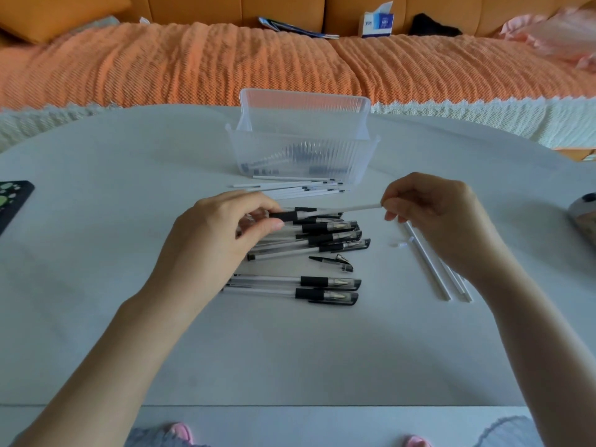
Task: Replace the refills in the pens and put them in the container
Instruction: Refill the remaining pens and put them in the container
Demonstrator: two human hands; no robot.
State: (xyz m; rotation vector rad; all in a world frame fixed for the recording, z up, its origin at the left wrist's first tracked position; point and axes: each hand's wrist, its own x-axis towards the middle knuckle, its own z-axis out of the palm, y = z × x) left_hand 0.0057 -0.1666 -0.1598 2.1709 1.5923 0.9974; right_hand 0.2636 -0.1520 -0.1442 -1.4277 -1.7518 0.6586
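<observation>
Refill (356,208) lies almost level between the hands, its long axis running left to right above the heaped pens (335,235) on the surface (290,350). The right grip (432,208) pinches its free end between thumb and fingertip. The left grip (222,233) curls round the pen barrel (290,216) that takes its other end (going in or coming out, I cannot tell). Any slide must follow that axis. The container (258,146) stands beyond both.
</observation>
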